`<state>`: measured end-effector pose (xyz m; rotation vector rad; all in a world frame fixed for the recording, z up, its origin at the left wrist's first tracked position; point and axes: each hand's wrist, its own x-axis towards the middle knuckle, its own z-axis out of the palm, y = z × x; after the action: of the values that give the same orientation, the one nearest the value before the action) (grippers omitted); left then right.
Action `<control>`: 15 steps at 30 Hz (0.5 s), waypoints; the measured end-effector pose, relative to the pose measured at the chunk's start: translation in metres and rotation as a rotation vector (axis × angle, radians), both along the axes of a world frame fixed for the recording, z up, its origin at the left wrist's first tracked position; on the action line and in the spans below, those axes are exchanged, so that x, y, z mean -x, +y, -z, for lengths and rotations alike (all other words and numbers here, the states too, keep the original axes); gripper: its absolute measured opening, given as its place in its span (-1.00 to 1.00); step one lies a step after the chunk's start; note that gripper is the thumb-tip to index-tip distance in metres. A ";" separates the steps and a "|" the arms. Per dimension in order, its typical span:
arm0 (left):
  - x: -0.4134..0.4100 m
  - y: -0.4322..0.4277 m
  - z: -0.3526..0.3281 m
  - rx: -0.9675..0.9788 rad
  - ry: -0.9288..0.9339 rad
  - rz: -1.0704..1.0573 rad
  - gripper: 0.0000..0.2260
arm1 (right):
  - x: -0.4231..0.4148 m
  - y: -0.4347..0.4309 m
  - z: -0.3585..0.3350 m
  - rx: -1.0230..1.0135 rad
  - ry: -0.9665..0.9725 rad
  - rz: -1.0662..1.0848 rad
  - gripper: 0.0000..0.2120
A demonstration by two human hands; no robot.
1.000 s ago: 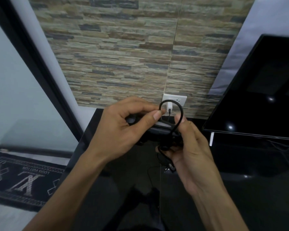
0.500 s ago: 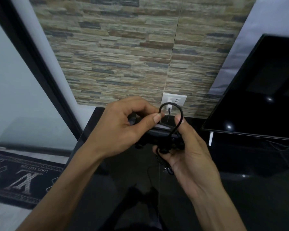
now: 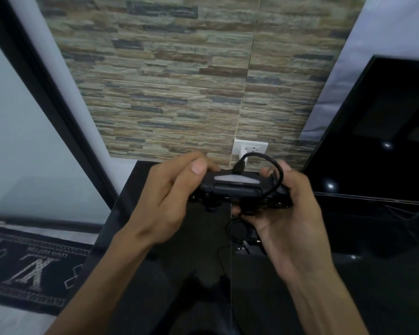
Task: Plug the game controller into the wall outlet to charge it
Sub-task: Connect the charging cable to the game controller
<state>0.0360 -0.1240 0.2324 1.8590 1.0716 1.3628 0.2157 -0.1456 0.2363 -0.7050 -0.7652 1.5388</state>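
Note:
I hold a black game controller (image 3: 235, 187) level in front of me, its top edge and pale light bar facing up. My left hand (image 3: 169, 199) grips its left side. My right hand (image 3: 286, 209) grips its right side and also pinches a black cable (image 3: 273, 165), which loops up and over. The cable's plug (image 3: 238, 167) sits at the controller's top port. The rest of the cable (image 3: 237, 230) hangs coiled below my right palm. A white wall outlet (image 3: 252, 148) with a white adapter (image 3: 243, 160) in it is just behind the controller.
A glossy black cabinet top (image 3: 203, 262) lies under my hands. A black TV screen (image 3: 385, 131) stands at the right. The wall (image 3: 179, 81) behind is stone-patterned. A dark framed glass door (image 3: 34, 117) is at the left, with a black patterned rug (image 3: 29, 267) on the floor.
My left hand let go of the plug end and moved to the controller's left grip. The plug now sits at the top port. The controller is held wider and more level.

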 end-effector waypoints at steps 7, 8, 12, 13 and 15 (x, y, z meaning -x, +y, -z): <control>0.001 -0.004 0.005 -0.089 0.023 -0.062 -0.67 | -0.007 0.004 0.004 -0.101 -0.374 0.060 -0.60; 0.002 -0.005 0.007 -0.094 0.043 -0.066 -0.68 | -0.009 0.004 0.005 -0.106 -0.448 0.071 -0.56; 0.006 -0.009 0.013 -0.025 0.062 -0.034 -0.56 | -0.010 0.005 0.008 -0.099 -0.679 0.084 -0.51; 0.007 -0.010 0.015 0.006 0.058 -0.007 -0.54 | -0.010 0.006 0.009 -0.097 -0.695 0.098 -0.50; 0.007 -0.011 0.019 0.021 0.066 0.008 -0.56 | -0.011 0.009 0.008 -0.130 -0.731 0.109 -0.54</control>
<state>0.0287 -0.1347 0.2138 1.9029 1.1061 1.2880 0.2262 -0.1369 0.2279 -1.2100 -1.3256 1.1058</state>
